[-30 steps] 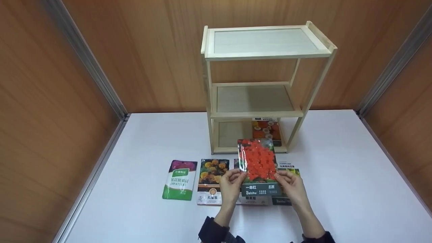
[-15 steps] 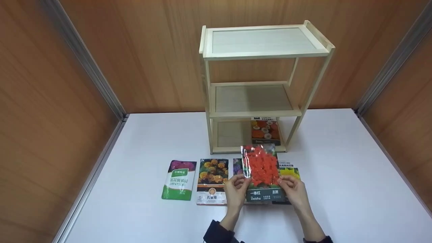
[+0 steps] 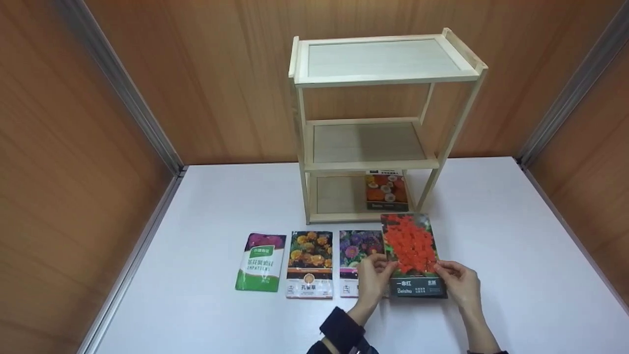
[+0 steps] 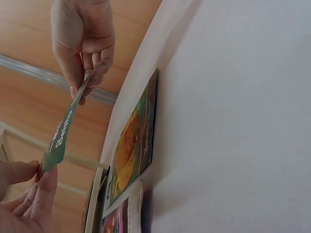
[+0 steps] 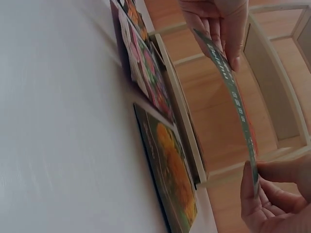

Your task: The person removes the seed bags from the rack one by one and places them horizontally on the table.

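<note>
A red-flowered seed packet (image 3: 409, 243) with a dark green lower band is held between both hands in the head view. My left hand (image 3: 372, 279) pinches its left edge between thumb and fingers. The right hand (image 3: 463, 285) pinches the opposite edge. Both wrist views show the packet raised off the table and slightly bowed. Below it lies a yellow-flowered seed packet (image 5: 170, 167), mostly hidden from the head camera. Just left of that is a purple-flowered packet (image 3: 351, 250), partly covered by my left hand.
A three-tier wooden shelf (image 3: 371, 164) stands behind the packets. On its bottom tier sits an orange-and-white flower packet (image 3: 386, 189). Further left on the white table (image 3: 206, 236) lie a marigold packet (image 3: 309, 265) and a green-and-white packet (image 3: 261, 263).
Both hands have carried the red-flowered packet to the right. It now overlaps the yellow-flowered packet in the head view, and the purple-flowered packet is more exposed.
</note>
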`<action>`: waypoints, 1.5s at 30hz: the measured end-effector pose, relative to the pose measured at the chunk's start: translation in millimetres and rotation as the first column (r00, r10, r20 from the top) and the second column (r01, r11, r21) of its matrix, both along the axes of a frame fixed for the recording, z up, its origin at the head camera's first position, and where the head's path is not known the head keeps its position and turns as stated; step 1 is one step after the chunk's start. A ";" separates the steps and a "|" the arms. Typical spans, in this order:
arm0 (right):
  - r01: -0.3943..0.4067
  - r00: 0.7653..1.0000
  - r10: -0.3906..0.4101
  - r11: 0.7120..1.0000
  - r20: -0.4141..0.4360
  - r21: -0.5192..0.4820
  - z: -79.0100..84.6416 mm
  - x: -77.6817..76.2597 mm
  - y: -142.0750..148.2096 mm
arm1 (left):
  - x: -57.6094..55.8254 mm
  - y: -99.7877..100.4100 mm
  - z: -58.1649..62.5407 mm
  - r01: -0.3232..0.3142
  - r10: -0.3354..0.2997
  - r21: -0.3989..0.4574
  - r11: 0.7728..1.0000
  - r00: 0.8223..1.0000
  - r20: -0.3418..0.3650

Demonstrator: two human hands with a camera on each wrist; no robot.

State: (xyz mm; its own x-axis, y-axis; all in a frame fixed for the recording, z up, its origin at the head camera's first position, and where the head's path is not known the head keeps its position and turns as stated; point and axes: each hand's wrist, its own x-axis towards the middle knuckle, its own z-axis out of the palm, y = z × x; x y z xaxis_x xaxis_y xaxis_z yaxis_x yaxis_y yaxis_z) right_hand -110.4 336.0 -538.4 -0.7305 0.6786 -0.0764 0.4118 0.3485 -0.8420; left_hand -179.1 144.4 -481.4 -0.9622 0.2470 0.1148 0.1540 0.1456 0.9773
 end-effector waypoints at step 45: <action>0.139 0.945 -0.131 0.990 0.300 -0.006 54.0 50.7 90.2 | 26.9 121.0 -10.7 0.187 -0.129 -0.289 0.939 0.969 0.210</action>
